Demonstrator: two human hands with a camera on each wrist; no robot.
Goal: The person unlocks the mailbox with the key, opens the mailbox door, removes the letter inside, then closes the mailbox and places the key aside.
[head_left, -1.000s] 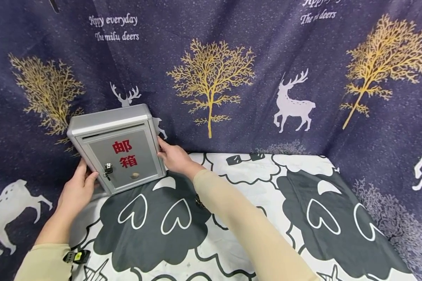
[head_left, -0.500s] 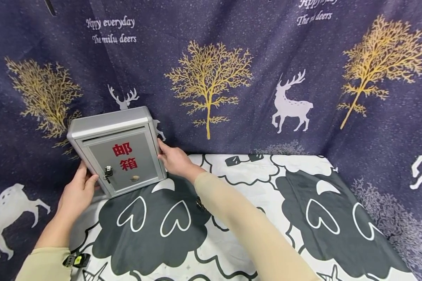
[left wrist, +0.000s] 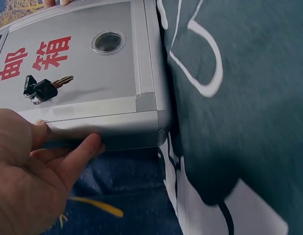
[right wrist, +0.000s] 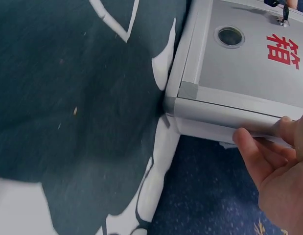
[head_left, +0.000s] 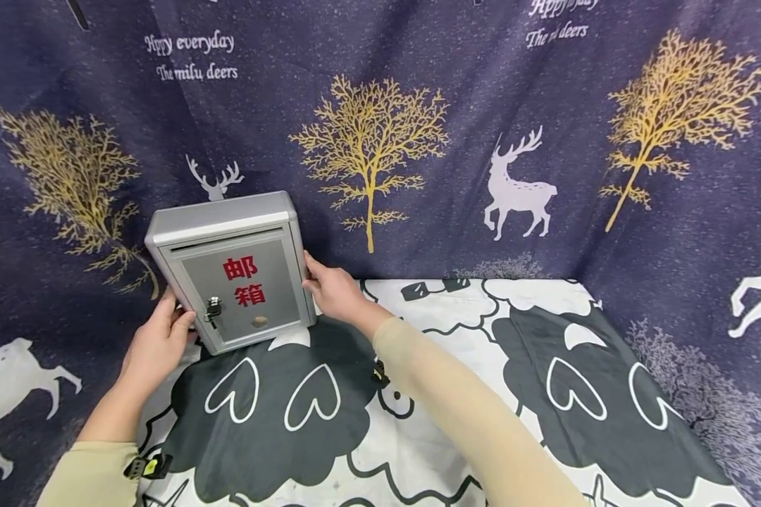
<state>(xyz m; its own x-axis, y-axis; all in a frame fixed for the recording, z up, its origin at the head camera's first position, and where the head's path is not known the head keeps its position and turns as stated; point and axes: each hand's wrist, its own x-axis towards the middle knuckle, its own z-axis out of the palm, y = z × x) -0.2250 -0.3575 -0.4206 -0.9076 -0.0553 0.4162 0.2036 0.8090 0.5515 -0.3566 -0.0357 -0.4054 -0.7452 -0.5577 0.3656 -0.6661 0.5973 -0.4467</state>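
So on my head feed there's one silver-grey metal letter box (head_left: 230, 282) left of centre in the frame, lower edge down on the black-and-white cartoon-print cloth (head_left: 412, 458). Two big red characters run down its front: 邮箱. Both hands are on it. The left hand (head_left: 156, 345) has its thumb on the front edge and its fingers curled round the side, and the right hand (head_left: 339, 290) clamps the opposite side the same way.

The front also has one long slot (head_left: 227, 239) near the top, one round silver-rimmed fitting (left wrist: 108, 43) near the bottom, and a lock with black-headed keys (left wrist: 43, 90) hanging off it; can't tell exactly how many keys.

The dark navy fabric backdrop (head_left: 418, 42) reads "Hppy everyday" (yep, spelled like that) and "The milu deers" at upper left. Same lines show at upper right, partly lost in a fold. I count three golden trees (head_left: 370, 162) and four white deer (head_left: 516, 193), one mostly hidden by the box.

Room-wise, the box sits close to the backdrop at its back and left; can't tell if they touch. The cloth stretches well off to the right.
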